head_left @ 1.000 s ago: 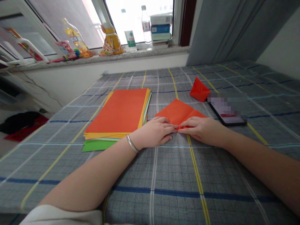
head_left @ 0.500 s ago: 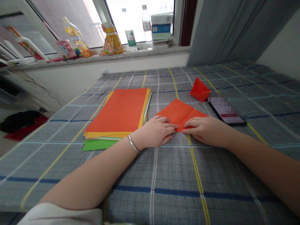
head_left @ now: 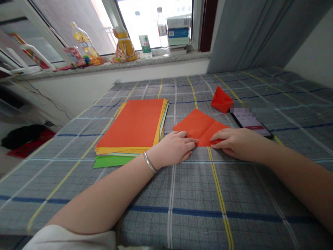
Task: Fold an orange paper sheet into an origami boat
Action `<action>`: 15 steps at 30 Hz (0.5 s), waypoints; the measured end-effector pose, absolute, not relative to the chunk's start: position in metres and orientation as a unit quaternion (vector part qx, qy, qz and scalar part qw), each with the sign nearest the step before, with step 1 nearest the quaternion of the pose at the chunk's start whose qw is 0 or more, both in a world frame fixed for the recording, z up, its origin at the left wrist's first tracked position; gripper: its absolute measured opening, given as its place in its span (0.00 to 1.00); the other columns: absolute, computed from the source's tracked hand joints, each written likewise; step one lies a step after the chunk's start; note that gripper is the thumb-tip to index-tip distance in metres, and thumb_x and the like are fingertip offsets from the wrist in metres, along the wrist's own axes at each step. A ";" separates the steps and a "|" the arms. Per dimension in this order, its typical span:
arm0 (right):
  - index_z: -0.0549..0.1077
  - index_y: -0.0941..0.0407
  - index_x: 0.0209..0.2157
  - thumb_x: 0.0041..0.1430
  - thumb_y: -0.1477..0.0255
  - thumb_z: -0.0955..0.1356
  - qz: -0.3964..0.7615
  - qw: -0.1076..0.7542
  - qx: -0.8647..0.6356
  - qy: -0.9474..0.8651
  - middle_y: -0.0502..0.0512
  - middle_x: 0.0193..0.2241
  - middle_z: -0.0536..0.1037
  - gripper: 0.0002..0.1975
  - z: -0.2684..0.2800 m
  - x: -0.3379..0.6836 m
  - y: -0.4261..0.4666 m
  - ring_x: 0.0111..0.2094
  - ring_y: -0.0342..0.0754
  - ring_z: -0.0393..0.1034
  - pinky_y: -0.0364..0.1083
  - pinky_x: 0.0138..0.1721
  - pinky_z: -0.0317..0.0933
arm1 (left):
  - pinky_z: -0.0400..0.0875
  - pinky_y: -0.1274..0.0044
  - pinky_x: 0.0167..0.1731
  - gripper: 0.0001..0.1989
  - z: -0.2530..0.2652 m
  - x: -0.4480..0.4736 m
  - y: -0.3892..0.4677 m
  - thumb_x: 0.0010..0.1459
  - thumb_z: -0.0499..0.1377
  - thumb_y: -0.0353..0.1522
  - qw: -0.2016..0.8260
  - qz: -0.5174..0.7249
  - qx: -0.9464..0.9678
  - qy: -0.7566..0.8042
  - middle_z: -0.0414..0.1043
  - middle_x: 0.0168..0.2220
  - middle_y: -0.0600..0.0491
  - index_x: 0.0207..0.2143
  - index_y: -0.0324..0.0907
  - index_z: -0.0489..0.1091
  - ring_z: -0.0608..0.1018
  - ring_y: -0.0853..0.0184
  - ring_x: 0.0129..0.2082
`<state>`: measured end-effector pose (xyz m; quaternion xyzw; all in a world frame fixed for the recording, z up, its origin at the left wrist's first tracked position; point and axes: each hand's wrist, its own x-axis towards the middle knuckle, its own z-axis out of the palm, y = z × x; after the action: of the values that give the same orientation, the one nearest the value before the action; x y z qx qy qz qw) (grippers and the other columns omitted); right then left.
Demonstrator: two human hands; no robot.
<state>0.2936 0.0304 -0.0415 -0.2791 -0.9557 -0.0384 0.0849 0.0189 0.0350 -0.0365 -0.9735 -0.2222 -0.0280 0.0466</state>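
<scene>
A folded sheet of orange paper [head_left: 199, 121] lies on the cloth between my hands, with a crease running across it. My left hand [head_left: 179, 146], a silver bangle at its wrist, is closed at the paper's near left edge, with its fingertips pressed on it. At the near right edge my right hand [head_left: 229, 142] holds the paper with its fingers bent and close together. These hands hide the sheet's left and right near corners. Beyond my right hand stands a folded red-orange paper piece [head_left: 222, 100].
A stack of coloured paper [head_left: 134, 121] lies left of my hands, orange on top. At the right is a phone [head_left: 251, 123], partly behind my right hand. Bottles, a cup-like tube [head_left: 145, 46] and boxes [head_left: 178, 32] line the windowsill [head_left: 104, 67] behind the plaid cloth [head_left: 145, 194].
My right hand has slid a little to the right along the paper's near edge, widening the gap between my hands. My left hand stays almost in place.
</scene>
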 end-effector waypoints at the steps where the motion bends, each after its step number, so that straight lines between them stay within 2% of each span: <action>1: 0.81 0.51 0.40 0.57 0.80 0.65 -0.041 0.084 -0.279 -0.956 0.53 0.43 0.81 0.16 -0.041 0.295 0.030 0.43 0.51 0.75 0.49 0.41 0.68 | 0.66 0.68 0.52 0.15 -0.037 0.019 0.035 0.66 0.51 0.33 0.046 -0.028 -0.975 -0.217 0.72 0.56 0.53 0.49 0.40 0.72 0.71 0.59 0.50; 8: 0.82 0.49 0.37 0.58 0.79 0.65 -0.067 0.048 -0.311 -0.947 0.52 0.43 0.82 0.15 -0.037 0.297 0.026 0.43 0.53 0.76 0.50 0.41 0.69 | 0.64 0.67 0.54 0.16 -0.038 0.017 0.037 0.66 0.51 0.34 0.041 -0.037 -0.972 -0.226 0.73 0.55 0.53 0.51 0.41 0.72 0.71 0.59 0.53; 15: 0.83 0.47 0.37 0.58 0.79 0.65 -0.053 -0.051 -0.381 -0.922 0.52 0.48 0.80 0.17 -0.024 0.305 0.021 0.47 0.56 0.75 0.52 0.41 0.68 | 0.64 0.68 0.54 0.16 -0.038 0.016 0.039 0.66 0.51 0.34 0.047 -0.033 -0.974 -0.220 0.73 0.55 0.55 0.51 0.42 0.72 0.72 0.59 0.52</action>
<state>0.3050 0.0214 -0.0242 -0.3809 -0.9217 -0.0535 -0.0509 0.0159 0.0394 -0.0381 -0.9738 -0.2198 -0.0333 0.0471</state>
